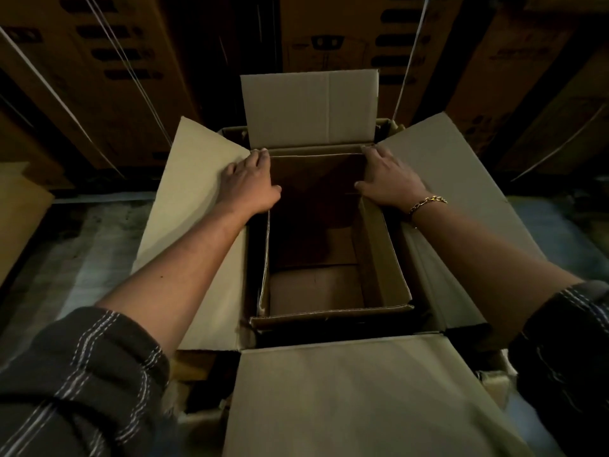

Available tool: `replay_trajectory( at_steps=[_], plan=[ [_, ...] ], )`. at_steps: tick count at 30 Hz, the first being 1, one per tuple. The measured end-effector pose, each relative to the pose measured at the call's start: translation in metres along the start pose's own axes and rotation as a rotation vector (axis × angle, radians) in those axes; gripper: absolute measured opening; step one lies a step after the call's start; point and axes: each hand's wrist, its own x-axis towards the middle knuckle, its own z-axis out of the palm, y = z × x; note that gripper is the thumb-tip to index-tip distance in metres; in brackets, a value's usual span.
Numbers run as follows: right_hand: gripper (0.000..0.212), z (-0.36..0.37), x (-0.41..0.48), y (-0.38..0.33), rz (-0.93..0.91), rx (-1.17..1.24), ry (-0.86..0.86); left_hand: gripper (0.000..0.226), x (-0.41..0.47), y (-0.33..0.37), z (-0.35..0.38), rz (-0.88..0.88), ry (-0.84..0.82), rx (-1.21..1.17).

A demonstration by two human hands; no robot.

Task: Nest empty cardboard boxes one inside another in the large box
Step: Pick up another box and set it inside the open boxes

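**Seating the inner box**

The smaller open-topped brown corrugated cardboard box [329, 316] stands inside the large tan cardboard box [362, 390], whose side and near flaps are folded outward. A pale rear flap [309, 110] stands upright at the far side; we cannot tell which box it belongs to.

The left hand [250, 183] rests on the far left upper edge of the smaller box, and the right hand [390, 179] rests on the far right upper edge. On both hands the fingers lie extended and flat, with the thumbs spread inward over the rim. Nothing is clenched, so we judge this a downward press rather than a grasp.

To do the step well:

1. We press both sides together with equal load, so the smaller box goes down level and does not wedge on one corner.
2. We keep the palms over the vertical walls. The walls carry the load, while a folded flap would only buckle.
3. We watch the near left wall [263, 285], whose edge looks bowed and worn; uneven force is likely to crease it further.
4. We leave the outer flaps splayed and the interior floor [313, 288] flat — the next box needs that space.
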Motion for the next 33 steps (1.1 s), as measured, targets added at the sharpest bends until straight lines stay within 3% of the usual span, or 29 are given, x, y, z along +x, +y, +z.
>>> replay_trajectory(
  at_steps=[15, 24, 33],
  plan=[
    [0.084, -0.006, -0.055, 0.0, 0.007, -0.034, -0.023, 0.091, -0.052, 0.007, -0.01, 0.013, 0.028, 0.081],
    [0.087, -0.001, -0.09, 0.001, -0.001, -0.026, -0.061, 0.076, -0.083, 0.003, -0.008, -0.031, -0.01, 0.074],
    [0.084, -0.003, -0.109, 0.005, 0.003, -0.026, -0.064, 0.078, -0.085, 0.001, -0.005, -0.038, -0.008, 0.088]
  ],
)
